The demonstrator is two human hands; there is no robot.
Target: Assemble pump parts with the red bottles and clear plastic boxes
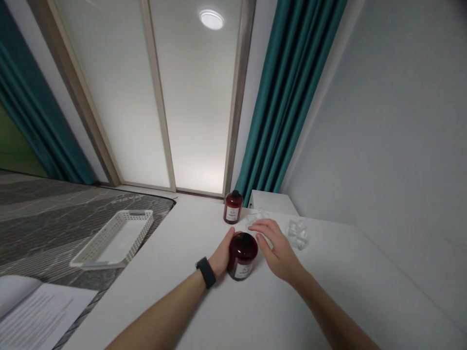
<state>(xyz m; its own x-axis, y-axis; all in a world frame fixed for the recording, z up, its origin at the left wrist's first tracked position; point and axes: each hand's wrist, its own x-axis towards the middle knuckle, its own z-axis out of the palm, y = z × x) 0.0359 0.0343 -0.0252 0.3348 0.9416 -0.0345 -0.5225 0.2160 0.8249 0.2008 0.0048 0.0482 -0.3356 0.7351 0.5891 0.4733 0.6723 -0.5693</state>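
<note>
A dark reddish-brown bottle with a black top and white label stands upright on the white table. My left hand, with a dark band on the wrist, is wrapped round the bottle's left side; some of its fingers are hidden behind. My right hand is just right of the bottle's top, fingers extended and apart, holding nothing. Farther back stands a second, similar bottle. Beyond and beside my right hand lie two clear, crinkled plastic pieces, the farther partly hidden.
Left of the table, on a dark streaked surface, are a white perforated basket and open printed pages. A white box stands behind the table. Teal curtains, frosted sliding doors and a pale wall surround it.
</note>
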